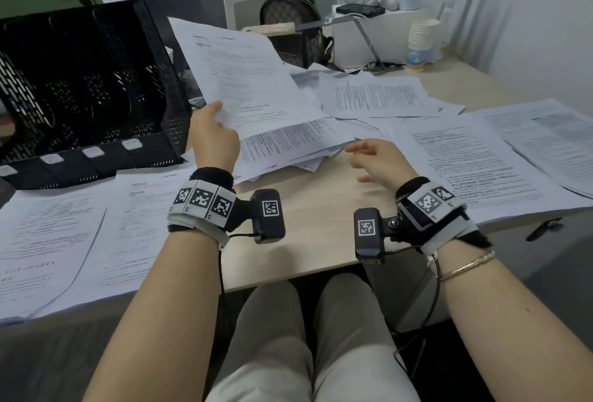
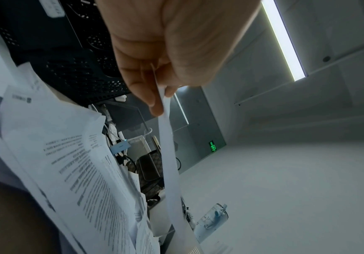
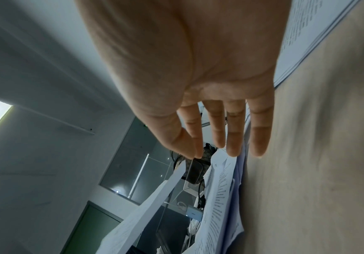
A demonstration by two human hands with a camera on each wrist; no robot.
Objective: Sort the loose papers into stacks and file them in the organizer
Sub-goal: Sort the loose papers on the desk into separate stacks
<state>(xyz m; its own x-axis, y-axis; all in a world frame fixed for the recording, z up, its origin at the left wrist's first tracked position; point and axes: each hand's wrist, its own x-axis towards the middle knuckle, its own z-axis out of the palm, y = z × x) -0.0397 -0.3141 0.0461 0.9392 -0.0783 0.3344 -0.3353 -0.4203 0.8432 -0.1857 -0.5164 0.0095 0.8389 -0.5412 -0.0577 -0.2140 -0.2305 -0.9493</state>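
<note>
Left hand [image 1: 213, 138]: pinches lifted sheet [image 1: 244, 71] at its corner, frame centre, raised for reading. Right hand [image 1: 375, 160]: fingers spread, empty, beside loose papers [image 1: 378, 96]. Organizer [image 1: 86, 80]: upper left, compartments apparently unfilled.

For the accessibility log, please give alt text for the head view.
The left hand pinches a raised white printed sheet beside a black mesh desk organizer, while the open right hand hovers over loose printed papers scattered across a pale wooden desk.
</note>
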